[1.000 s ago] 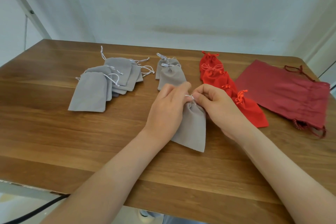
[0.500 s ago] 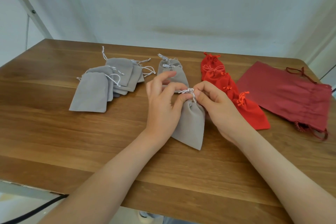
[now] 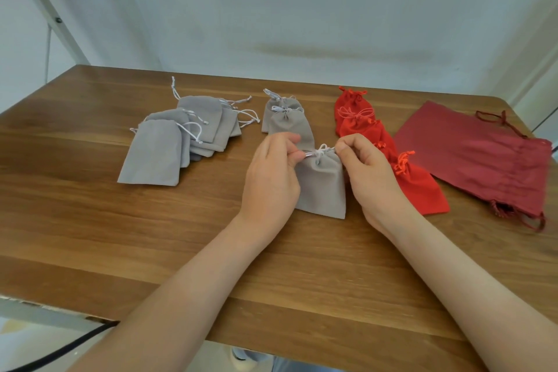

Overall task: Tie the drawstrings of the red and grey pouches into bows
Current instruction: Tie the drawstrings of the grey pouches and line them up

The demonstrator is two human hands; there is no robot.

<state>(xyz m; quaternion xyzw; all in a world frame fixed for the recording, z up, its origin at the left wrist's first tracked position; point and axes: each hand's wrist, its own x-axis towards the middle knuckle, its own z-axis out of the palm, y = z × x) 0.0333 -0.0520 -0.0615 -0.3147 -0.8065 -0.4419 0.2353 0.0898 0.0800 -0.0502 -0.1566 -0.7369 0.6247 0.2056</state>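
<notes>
- While small grey velvet pouch (image 3: pixel 323 187) lies frame centre on brown wooden table (image 3: pixel 90 235), L hand (image 3: pixel 271 178) & R hand (image 3: pixel 371 172) each pinch its white cord drawstring (image 3: pixel 322 149), fingers narrow.
- Step, prob.: tightening bow.
- Next: even outward pull, w/o slipping loops.

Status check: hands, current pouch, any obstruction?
Left hand and right hand each pinch the drawstring. Grey pouch lies flat between them, neck cinched. Red pouches close beside right hand, not blocking.
</notes>
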